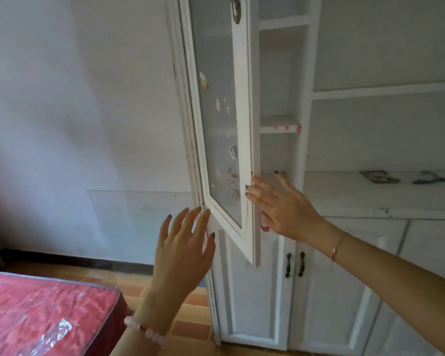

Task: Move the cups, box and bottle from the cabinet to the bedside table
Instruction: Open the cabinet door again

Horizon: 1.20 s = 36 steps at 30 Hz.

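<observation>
A tall white cabinet (303, 104) stands ahead with its frosted glass door (221, 119) swung partly open toward me. My right hand (280, 206) is flat with spread fingers against the door's free edge near its lower corner, holding nothing. My left hand (183, 247) hovers open just left of the door's bottom corner, fingers apart, apart from the door. The narrow shelves (280, 124) behind the door show no cups, box or bottle. The bedside table is out of view.
A red mattress corner (44, 314) lies at the lower left. Lower cabinet doors with dark handles (294, 264) sit below. A white counter (370, 191) at the right carries a flat patterned item (379, 176) and a greenish object (434, 178). Brown tiled floor (185, 327) runs between bed and cabinet.
</observation>
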Motion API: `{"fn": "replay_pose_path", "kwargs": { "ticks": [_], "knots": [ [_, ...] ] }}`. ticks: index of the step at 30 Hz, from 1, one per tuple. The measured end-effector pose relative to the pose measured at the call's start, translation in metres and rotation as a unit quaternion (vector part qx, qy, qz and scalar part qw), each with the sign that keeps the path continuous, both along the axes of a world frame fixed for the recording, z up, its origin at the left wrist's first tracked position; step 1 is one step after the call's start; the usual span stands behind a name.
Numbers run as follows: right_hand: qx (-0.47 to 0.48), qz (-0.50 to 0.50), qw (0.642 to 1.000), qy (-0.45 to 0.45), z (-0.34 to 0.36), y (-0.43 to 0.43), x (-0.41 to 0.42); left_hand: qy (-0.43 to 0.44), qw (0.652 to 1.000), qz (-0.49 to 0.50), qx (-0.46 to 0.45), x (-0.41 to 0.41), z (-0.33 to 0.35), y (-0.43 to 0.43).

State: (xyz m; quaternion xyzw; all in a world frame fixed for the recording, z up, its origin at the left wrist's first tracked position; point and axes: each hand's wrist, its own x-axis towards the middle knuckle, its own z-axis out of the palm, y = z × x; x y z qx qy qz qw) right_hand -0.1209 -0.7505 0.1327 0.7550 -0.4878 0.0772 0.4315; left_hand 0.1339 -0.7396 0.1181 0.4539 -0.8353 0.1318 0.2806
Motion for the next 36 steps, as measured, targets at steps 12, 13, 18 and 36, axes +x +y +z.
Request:
{"fn": "replay_pose_path", "kwargs": {
  "ticks": [12,13,18,36],
  "knots": [
    [0.090,-0.258,0.944,-0.184,-0.016,-0.044,-0.094,-0.021,0.998,-0.055,0.027,-0.071,-0.008,-0.038],
    [0.102,-0.275,0.938,-0.186,-0.016,-0.053,-0.104,-0.023,0.998,-0.050,0.031,-0.077,-0.008,-0.044],
    [0.125,-0.277,0.927,-0.218,-0.023,-0.096,-0.143,-0.020,0.996,-0.026,0.083,-0.109,-0.007,-0.073],
    [0.101,-0.236,0.929,-0.266,-0.038,-0.176,-0.197,-0.036,0.992,0.006,0.118,-0.174,-0.022,-0.136]
  ]
}}
